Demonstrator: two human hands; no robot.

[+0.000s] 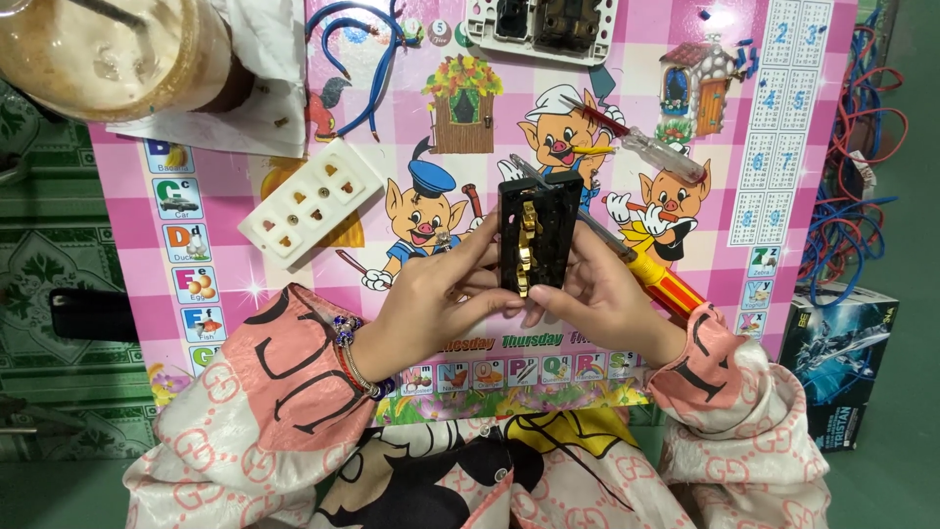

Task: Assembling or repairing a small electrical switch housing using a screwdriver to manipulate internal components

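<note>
Both hands hold a black rectangular socket base [538, 231] with brass contact strips down its middle, upright over a pink cartoon table top [744, 118]. My left hand [441, 299] grips its left side and lower end. My right hand [599, 294] grips its right side, and a yellow-and-red handled screwdriver [658, 279] runs under that hand, its shaft reaching toward the base's top.
A white socket cover plate [311, 201] lies left of my hands. Blue wires [357, 54], a clear-handled tester screwdriver [651, 149] and a white switch unit [541, 26] lie further back. An iced drink cup [108, 49] stands top left. A wire bundle [854, 196] and a box [840, 358] sit at right.
</note>
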